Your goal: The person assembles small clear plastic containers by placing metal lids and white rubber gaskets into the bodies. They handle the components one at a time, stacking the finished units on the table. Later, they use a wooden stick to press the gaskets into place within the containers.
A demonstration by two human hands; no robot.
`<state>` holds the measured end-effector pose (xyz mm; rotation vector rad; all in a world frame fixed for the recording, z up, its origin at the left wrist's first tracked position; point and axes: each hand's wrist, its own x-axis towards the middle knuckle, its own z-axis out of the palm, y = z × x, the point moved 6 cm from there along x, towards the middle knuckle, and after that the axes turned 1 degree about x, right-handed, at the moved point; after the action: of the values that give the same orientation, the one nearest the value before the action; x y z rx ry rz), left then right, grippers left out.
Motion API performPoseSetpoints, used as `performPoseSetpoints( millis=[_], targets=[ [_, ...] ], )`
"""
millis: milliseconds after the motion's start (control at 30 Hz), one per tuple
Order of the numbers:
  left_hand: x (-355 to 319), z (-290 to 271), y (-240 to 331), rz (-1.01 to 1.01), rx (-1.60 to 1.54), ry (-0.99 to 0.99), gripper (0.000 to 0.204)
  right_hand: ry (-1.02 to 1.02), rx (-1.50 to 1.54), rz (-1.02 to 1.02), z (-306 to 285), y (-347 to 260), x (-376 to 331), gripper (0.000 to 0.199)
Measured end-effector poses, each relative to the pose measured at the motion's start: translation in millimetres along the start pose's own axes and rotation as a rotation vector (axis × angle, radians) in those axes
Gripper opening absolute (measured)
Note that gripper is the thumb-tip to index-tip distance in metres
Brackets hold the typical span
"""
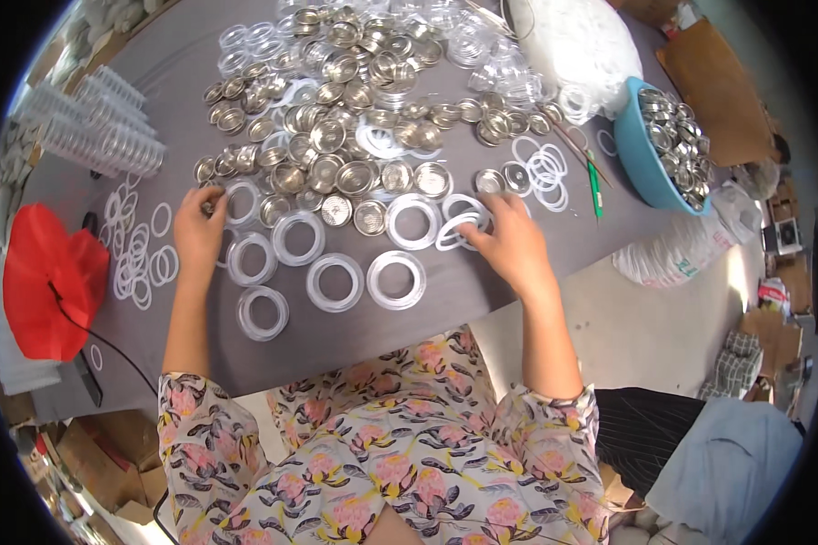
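My left hand [198,227] is closed at the left edge of a spread of shallow round metal caps [328,136]. Between its fingers a small, dark, shiny piece shows, which looks like one of the caps. My right hand [515,241] has its thumb on a flat white ring [461,232], slightly lifted at its edge, while its fingers reach toward a metal cap [491,181]. In front of the caps lie several thick clear round rings, such as one clear ring [396,280] near the middle and another clear ring [263,312] nearer me.
Thin white rings [137,247] lie scattered at the left, beside stacked clear plastic pieces [109,123] and a red object [50,282]. At the right are a green pen [595,189], a blue basin [643,150] of metal parts and a white plastic bag [591,41].
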<state>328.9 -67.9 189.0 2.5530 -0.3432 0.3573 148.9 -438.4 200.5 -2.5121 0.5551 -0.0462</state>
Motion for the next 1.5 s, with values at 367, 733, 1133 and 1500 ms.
performPoseSetpoints(
  millis=[367,733,1133,1500],
  targets=[
    [-10.5,-5.1,22.1,0.362,0.171,-0.154,0.014,0.285,-0.687,0.195,-61.5,129.7,142.9,0.030],
    [-58.2,-38.2,29.8,0.278,-0.266,-0.014,0.036,0.211,-0.171,0.140,-97.7,139.1,67.4,0.039],
    [-182.1,-28.3,28.7,0.106,-0.216,-0.003,0.054,-0.683,1.298,-0.376,-5.5,-95.4,-94.8,0.026],
    [-207.5,-22.4,22.7,0.007,-0.302,0.094,0.080,-0.647,0.473,-0.339,62.9,-176.1,-103.2,0.015]
  ],
)
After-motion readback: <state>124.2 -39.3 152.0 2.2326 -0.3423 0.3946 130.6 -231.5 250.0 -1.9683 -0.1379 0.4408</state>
